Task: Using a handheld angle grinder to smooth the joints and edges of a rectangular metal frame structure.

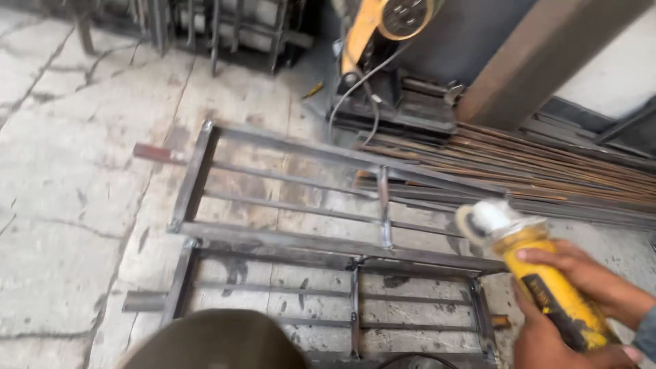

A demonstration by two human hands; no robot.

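Scuffed yellow plastic angle grinder [547, 287] under the fingers; beyond them a dull grey steel frame [328, 246] on rough, cracked concrete [68, 205].

Yellow chop saw [383, 41], rusty bars [547, 167]

The angle grinder [540, 277] at four o'clock is yellow with black smudges and a pale grey-white head. The welded frame [328, 246] is dull grey steel on stained, cracked grey concrete [68, 205]. At two o'clock the stacked rods [547, 167] are rust-brown, and the chop saw [383, 27] at twelve is yellow-orange.
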